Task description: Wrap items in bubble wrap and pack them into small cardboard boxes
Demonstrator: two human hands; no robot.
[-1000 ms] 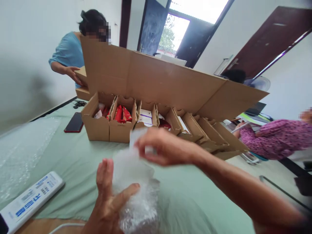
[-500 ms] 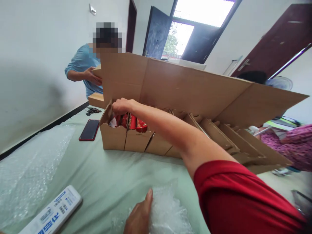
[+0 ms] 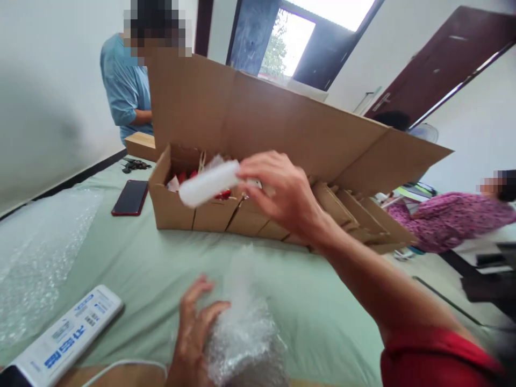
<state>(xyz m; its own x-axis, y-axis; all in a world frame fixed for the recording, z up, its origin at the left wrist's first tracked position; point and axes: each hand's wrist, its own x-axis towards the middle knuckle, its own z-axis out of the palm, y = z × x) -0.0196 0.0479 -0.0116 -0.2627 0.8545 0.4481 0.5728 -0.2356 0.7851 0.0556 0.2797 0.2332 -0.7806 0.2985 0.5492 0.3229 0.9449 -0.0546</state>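
My right hand (image 3: 274, 185) is closed on one end of a white cylinder-shaped roll (image 3: 209, 184), slightly blurred, so its exact kind is unclear. The roll is held over the front edge of a long cardboard box (image 3: 173, 215), whose compartments hold red items (image 3: 223, 194), partly hidden behind the roll and hand. Lower down, my left hand (image 3: 195, 328) has its fingers spread beside a crumpled piece of bubble wrap (image 3: 245, 333), with fingertips at its left side.
A phone (image 3: 129, 197) and dark keys (image 3: 135, 165) lie left of the box. Nearer stands a white power strip (image 3: 68, 336) beside a bubble wrap sheet (image 3: 44, 258). The raised lid (image 3: 282, 123) partly hides a person in blue (image 3: 121, 80). Another person (image 3: 455, 223) sits right.
My right hand has come out of the box's left compartment, moving right and nearer with the white roll. My left hand has shifted left with fingers spreading. The view has tilted down.
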